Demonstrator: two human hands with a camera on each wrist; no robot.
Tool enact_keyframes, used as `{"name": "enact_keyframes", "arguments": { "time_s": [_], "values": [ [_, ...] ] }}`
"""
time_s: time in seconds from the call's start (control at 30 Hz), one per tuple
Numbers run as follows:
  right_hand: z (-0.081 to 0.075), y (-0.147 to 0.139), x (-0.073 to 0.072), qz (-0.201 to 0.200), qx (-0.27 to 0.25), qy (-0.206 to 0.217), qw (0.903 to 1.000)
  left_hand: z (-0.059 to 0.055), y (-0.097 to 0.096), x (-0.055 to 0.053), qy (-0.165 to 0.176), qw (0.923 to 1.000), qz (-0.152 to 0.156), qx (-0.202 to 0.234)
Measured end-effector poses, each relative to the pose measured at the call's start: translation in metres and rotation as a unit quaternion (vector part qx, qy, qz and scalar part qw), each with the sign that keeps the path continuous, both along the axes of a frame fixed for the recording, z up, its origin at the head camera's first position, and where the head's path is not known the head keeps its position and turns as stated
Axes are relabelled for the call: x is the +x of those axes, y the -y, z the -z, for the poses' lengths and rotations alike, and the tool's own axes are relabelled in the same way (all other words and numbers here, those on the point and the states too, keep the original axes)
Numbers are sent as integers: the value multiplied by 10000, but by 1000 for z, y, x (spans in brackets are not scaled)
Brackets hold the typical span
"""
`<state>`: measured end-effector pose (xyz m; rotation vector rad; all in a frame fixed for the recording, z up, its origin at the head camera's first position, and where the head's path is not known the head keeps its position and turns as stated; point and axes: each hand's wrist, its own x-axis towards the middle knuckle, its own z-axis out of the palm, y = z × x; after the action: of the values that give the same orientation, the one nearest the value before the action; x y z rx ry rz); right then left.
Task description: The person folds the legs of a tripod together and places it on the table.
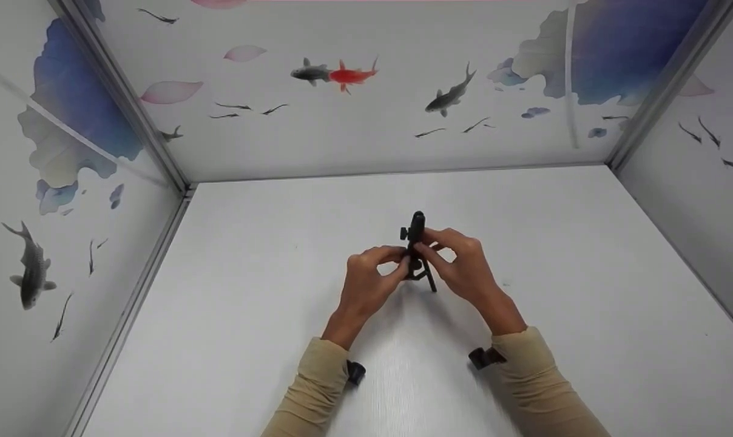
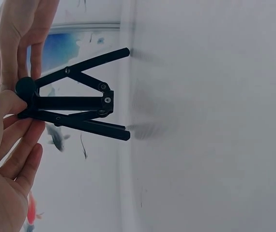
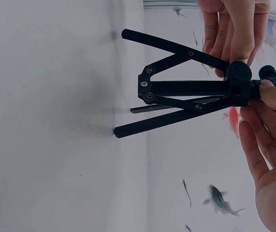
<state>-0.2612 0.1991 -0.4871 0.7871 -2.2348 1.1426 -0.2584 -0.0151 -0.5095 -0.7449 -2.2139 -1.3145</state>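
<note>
A small black tripod stands upright on the white table, its three legs spread and their feet on the surface. My left hand pinches it from the left at the hub where the legs meet. My right hand pinches the upper stem and head from the right. In the left wrist view the tripod shows its legs and braces, with my left thumb on the hub. The right wrist view shows the tripod with my right hand at its head and the left hand's fingers behind.
The table is boxed in by white walls painted with fish and blue leaves, joined by metal corner posts. Beige sleeves cover both forearms, each with a black wrist mount.
</note>
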Motion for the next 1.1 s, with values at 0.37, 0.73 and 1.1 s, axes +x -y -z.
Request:
{"name": "enact_keyframes", "arguments": {
  "time_s": [0.37,0.73,1.1],
  "values": [
    [1,0,-1,-57,-73,-70,9999,-1,-2,1,-123,9999,-53,101],
    [1,0,-1,-65,-110,-76,9999,-1,-2,1,-46,9998,-20,171],
    [-1,-1,0,-94,-105,10,9999,0,-3,2,-90,9998,-49,171]
  ]
}}
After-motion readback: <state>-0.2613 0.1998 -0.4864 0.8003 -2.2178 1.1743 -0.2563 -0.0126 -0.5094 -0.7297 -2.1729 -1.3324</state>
